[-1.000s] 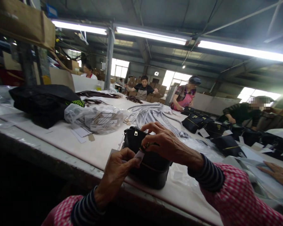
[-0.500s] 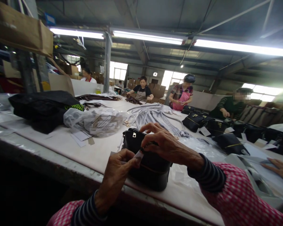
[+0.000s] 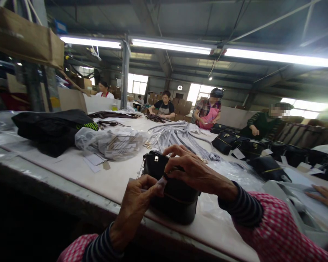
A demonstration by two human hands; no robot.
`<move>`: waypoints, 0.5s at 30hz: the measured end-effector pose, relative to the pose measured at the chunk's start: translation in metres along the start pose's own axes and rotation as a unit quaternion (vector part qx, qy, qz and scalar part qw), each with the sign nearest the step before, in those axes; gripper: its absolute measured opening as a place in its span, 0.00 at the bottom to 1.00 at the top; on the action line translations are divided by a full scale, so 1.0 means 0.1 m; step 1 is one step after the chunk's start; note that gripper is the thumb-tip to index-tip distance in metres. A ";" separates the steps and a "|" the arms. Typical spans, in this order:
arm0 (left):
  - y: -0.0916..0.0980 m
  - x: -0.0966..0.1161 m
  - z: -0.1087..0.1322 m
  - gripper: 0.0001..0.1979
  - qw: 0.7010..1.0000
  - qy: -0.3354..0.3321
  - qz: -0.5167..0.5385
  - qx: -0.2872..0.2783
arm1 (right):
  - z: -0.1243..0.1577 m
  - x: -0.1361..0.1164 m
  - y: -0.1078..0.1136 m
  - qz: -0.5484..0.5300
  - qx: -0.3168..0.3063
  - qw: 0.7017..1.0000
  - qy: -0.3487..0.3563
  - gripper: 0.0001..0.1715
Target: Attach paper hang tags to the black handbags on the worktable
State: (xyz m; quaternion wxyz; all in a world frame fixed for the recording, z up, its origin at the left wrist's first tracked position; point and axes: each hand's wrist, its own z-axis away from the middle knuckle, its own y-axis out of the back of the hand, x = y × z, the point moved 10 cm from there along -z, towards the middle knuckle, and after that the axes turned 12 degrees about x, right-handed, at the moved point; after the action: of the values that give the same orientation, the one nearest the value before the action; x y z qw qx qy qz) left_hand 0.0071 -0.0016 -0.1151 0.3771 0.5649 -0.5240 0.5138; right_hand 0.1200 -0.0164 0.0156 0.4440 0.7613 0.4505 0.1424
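Observation:
A small black handbag (image 3: 172, 198) with a gold clasp stands near the front edge of the long white table (image 3: 79, 174). My left hand (image 3: 138, 202) is closed in a pinch on a small white tag (image 3: 161, 181) at the bag's near side. My right hand (image 3: 192, 169) curls over the top of the bag, fingers closed on its upper edge where the tag hangs.
A clear plastic bag of paper tags (image 3: 112, 142) and a pile of black fabric (image 3: 51, 127) lie to the left. Grey straps (image 3: 177, 136) lie behind the bag, and more black handbags (image 3: 248, 149) line the right. Several people work along the far side; another person's hand (image 3: 326, 196) rests at right.
Both hands have kept their hold on the tag and the bag top. The view has shifted slightly, and the far workers have moved a little.

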 end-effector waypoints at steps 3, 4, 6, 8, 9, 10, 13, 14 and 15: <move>-0.06 -0.04 0.02 0.19 0.999 0.037 0.008 -0.026 | -0.01 0.00 0.00 0.001 -0.001 1.000 -0.001 0.03; -0.08 -0.06 0.03 0.20 0.998 0.052 0.010 -0.038 | -0.01 -0.01 0.00 0.001 -0.001 1.000 -0.001 0.03; -0.11 -0.08 0.05 0.20 0.996 0.071 0.015 -0.053 | -0.01 -0.01 0.00 0.001 -0.001 1.000 -0.001 0.04; -0.11 -0.08 0.05 0.20 0.996 0.077 0.017 -0.051 | -0.01 -0.01 0.00 0.001 -0.003 1.000 -0.002 0.04; -0.10 -0.08 0.05 0.19 0.996 0.075 0.015 -0.047 | -0.01 -0.01 0.00 0.001 -0.003 1.000 -0.003 0.04; -0.10 -0.07 0.04 0.19 0.997 0.070 0.013 -0.042 | -0.01 -0.01 0.00 0.001 -0.003 1.000 -0.004 0.04; -0.08 -0.04 0.02 0.18 0.999 0.038 0.010 -0.026 | -0.01 -0.02 0.01 -0.002 0.001 1.000 -0.003 0.03; -0.07 -0.03 0.01 0.18 0.999 0.026 0.010 -0.021 | -0.01 -0.02 0.01 -0.002 0.003 1.000 -0.002 0.03; -0.06 -0.02 0.01 0.18 1.000 0.015 0.007 -0.017 | -0.01 -0.02 0.01 0.000 0.004 1.000 0.000 0.03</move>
State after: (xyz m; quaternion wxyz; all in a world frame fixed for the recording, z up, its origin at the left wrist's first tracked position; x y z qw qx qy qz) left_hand 0.0136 -0.0007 -0.1164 0.3911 0.5466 -0.5311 0.5160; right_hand 0.1188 -0.0182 0.0170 0.4407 0.7630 0.4515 0.1406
